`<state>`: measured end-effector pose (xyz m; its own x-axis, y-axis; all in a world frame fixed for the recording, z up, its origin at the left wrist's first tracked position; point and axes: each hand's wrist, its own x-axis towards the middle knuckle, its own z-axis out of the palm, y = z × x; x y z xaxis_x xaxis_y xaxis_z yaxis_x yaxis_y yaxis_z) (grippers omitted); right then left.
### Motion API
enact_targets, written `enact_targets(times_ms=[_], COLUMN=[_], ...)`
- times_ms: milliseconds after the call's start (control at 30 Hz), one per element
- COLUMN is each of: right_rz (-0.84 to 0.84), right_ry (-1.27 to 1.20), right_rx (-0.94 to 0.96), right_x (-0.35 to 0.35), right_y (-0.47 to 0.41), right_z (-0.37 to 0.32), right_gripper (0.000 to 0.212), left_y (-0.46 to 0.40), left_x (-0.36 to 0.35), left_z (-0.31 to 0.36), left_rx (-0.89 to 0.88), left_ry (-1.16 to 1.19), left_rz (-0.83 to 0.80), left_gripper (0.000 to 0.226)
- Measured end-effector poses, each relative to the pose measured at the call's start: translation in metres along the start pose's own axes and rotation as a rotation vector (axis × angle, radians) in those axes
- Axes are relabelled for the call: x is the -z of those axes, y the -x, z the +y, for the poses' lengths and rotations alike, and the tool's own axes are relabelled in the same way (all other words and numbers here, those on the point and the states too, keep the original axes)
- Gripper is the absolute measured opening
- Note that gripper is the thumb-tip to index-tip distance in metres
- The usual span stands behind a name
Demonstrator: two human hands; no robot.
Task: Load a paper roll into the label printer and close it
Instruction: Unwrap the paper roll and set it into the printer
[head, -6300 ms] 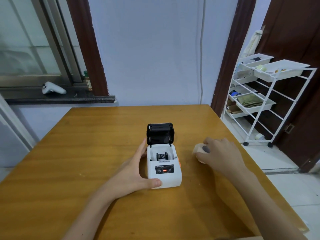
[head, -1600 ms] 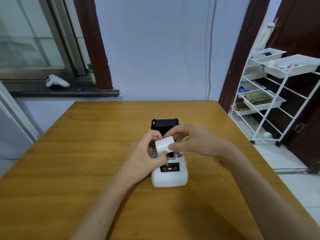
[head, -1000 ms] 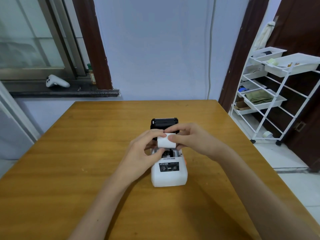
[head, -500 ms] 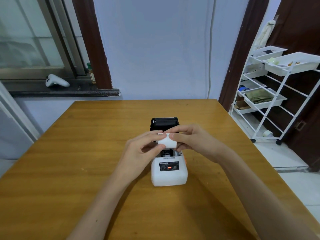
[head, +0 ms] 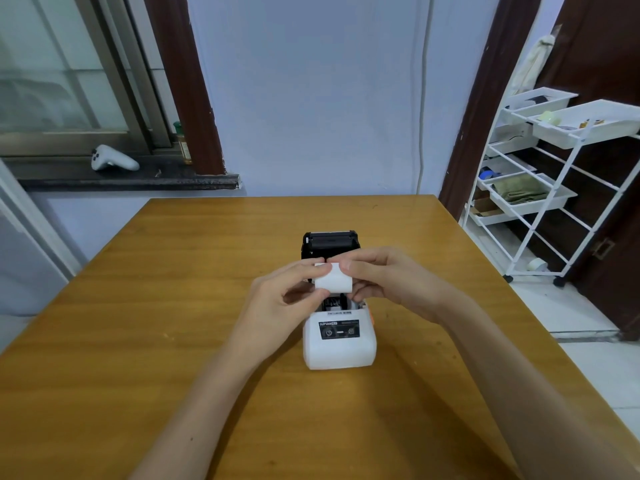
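Both hands are still pinching the paper roll [head: 333,279], left hand [head: 284,303] on its left end, right hand [head: 384,282] on its right, fingers [head: 349,265] curled round it. Roll is hovering just above the open bay of the label printer [head: 339,337], slightly lower than half a second ago. Black lid [head: 330,244] is standing open behind the fingers. Printer is sitting unmoved on the table [head: 173,306].

one label printer [head: 339,342], one paper roll [head: 333,281], two hands
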<state>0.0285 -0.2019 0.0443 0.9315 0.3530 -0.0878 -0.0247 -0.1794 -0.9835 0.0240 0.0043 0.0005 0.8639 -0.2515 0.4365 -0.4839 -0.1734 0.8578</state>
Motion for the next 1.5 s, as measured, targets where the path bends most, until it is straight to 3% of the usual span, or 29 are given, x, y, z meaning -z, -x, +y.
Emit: enact_targets(times_ms=[267,500,733,1067,1267,1500], right_rz=[-0.03,-0.035,-0.002,0.056,0.083,0.031], right_ry=[-0.118,-0.088,-0.128,0.13,0.16,0.261], right_rx=[-0.009,-0.001,-0.021,0.018,0.028,0.027], right_x=[0.001,-0.001,-0.002,-0.01,-0.01,-0.011], right_y=[0.004,0.007,0.007,0.004,0.002,0.0], right_z=[0.001,0.001,0.002,-0.001,0.001,-0.004], right_gripper=[0.034,0.038,0.033,0.027,0.027,0.029], left_y=[0.001,0.001,0.0,0.002,0.0,-0.001], left_x=[0.002,0.002,0.001,-0.002,0.0,0.001], left_z=[0.005,0.012,0.005,0.008,0.003,0.0], left_rx=[0.073,0.096,0.096,0.061,-0.023,-0.016], left_ry=[-0.025,-0.039,-0.034,-0.043,-0.053,-0.078], left_rz=[0.004,-0.067,-0.007,-0.026,-0.039,-0.067], left_gripper=[0.042,0.057,0.042,0.059,0.043,0.04])
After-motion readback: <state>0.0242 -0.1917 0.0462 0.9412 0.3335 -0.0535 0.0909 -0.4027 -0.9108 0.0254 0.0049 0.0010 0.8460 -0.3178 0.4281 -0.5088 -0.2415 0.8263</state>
